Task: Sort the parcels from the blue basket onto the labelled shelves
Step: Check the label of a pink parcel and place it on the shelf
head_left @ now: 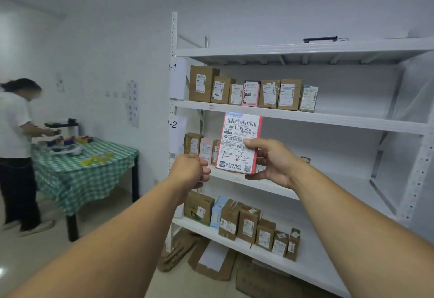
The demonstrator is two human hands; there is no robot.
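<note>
- Head view: the right hand (274, 161) grasps a parcel (239, 142) and holds it upright in front of a white shelf rack (305, 51).
- The thumb (250, 143) presses on the parcel's front face, and the other fingers curl under its lower right corner.
- The parcel is flat with a red edge, and a large white shipping label with barcodes and handwriting covers its face.
- Its bottom edge sits at the front lip of the middle shelf (225, 175), level with the paper tag reading 1-2 (172, 124); whether it rests on the board cannot be told.
- The left hand (190, 170) is clenched loosely with nothing seen in it, just beside the parcel's lower left corner; contact cannot be made out.
- Small boxes (199, 147) stand at the left end of the same shelf, partly behind the held parcel.
- The shelf above, tagged 1-1 (173, 67), carries a row of upright cartons (251, 93) with labels facing out.
- The shelf below holds another row of packages (246, 222).
- Flattened cardboard (211, 262) lies on the floor under the rack.
- A black object (320, 39) lies on the top board.
- At left, another person (16, 133) stands at a table (82, 170) covered in a green checked cloth.
</note>
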